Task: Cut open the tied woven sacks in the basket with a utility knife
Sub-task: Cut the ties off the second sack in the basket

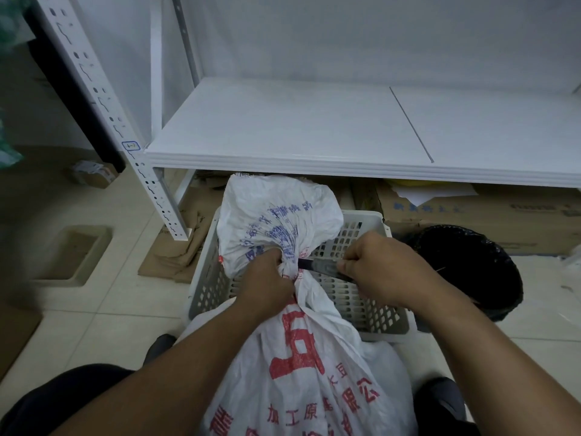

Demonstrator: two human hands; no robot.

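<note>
A large white woven plastic sack (314, 372) printed with red characters fills the lower centre of the frame. Its body spills over the near rim of a pale grey perforated plastic basket (374, 313) toward the person's dark-trousered knees. The sack's neck is gathered tight at the middle of the frame. Above the gather, the loose top flares out into the basket, crumpled and marked with blue print.

The left hand (267, 280) is clenched round the gathered neck from the left side, its fingers curled into the fabric. The right hand (374, 265), just right of centre, grips a dark utility knife (320, 268) with curled fingers. The knife lies nearly level and points left. Its tip meets the bunched neck right beside the left hand's knuckles. Whether the blade has entered the fabric cannot be told.

Across the upper half of the frame runs a white metal shelf board (314, 127), held at the left by a white perforated steel upright (103, 99). Under the shelf at the right stands a brown cardboard box (503, 212) with blue lettering. Just right of the basket sits a round bin lined with a black plastic bag (471, 265). Flattened brown cardboard (176, 256) lies on the pale tiled floor (103, 328) to the left of the basket. Farther left there is a rectangular recess (72, 253) in the floor. A small cardboard parcel (94, 173) sits at the mid-left.
</note>
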